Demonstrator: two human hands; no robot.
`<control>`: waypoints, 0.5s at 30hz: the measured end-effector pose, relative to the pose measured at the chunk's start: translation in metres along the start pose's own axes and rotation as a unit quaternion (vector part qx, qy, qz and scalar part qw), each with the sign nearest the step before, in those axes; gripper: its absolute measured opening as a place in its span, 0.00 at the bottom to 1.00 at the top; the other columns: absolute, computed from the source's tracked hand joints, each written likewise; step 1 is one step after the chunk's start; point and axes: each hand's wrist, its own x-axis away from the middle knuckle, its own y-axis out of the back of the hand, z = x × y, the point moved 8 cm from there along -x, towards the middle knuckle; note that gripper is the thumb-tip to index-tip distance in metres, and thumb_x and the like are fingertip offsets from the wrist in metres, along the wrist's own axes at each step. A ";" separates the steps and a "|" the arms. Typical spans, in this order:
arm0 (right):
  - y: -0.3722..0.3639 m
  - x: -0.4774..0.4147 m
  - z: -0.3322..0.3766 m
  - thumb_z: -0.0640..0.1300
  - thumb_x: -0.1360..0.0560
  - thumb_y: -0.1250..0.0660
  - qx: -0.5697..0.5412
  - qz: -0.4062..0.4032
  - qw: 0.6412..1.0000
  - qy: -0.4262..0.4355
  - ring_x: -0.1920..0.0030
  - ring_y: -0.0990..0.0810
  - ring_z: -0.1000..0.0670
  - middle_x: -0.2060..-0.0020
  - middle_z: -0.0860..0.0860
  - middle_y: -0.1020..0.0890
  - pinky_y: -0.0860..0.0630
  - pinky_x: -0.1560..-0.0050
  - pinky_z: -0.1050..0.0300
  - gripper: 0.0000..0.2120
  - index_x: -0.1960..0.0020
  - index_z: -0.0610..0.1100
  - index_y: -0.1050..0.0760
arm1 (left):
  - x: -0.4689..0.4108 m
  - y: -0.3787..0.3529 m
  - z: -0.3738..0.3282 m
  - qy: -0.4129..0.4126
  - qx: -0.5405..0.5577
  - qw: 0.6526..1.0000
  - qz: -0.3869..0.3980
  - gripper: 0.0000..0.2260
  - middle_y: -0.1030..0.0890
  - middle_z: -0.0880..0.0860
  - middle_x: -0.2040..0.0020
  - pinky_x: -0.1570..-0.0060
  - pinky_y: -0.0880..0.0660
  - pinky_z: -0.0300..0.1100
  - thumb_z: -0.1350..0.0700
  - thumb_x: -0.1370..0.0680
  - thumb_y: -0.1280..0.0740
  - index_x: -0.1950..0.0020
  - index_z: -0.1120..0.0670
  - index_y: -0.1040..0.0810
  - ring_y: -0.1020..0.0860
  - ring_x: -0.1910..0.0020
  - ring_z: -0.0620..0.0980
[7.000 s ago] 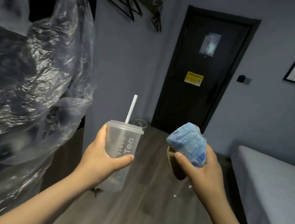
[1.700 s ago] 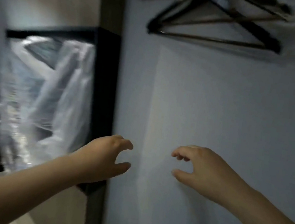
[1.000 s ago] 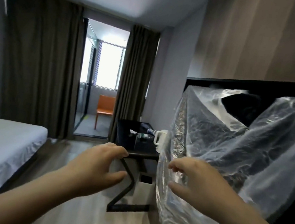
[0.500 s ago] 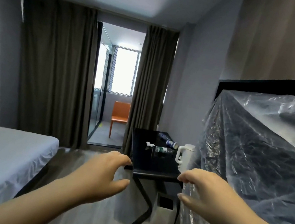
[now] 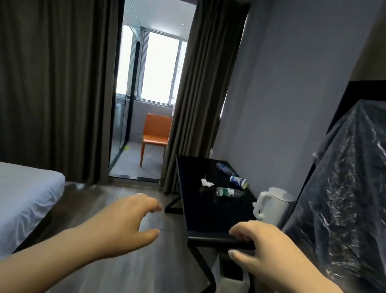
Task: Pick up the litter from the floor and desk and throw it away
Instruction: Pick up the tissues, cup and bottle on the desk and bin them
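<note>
While the left hand point(image 5: 126, 226) and right hand point(image 5: 269, 251) hover empty, fingers loosely curled, a tissue point(image 5: 207, 183) and bottles point(image 5: 229, 192) lie beyond the right one on the desk point(image 5: 194, 201), a kettle point(image 5: 275, 205) just beside them.

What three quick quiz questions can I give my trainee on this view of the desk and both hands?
1. True or false: the left hand and the right hand each hold a piece of litter.
2. Which upright thing stands at the right side of the black desk? A) white kettle B) lamp C) mug
3. Fill in: seen from here, the crumpled tissue lies to the ____ of the green-labelled bottle.

Key: 1 false, both hands hold nothing; 2 A; 3 left.
</note>
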 end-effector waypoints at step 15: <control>-0.097 -0.227 -0.055 0.59 0.27 0.35 -0.018 0.048 0.990 -0.128 0.45 0.26 0.62 0.45 0.62 0.23 0.27 0.45 0.65 0.19 0.38 0.57 0.27 | -0.224 -0.061 0.163 -0.067 0.022 0.994 0.084 0.21 0.28 0.41 0.37 0.48 0.33 0.28 0.43 0.24 0.36 0.32 0.44 0.31 0.27 0.40 0.39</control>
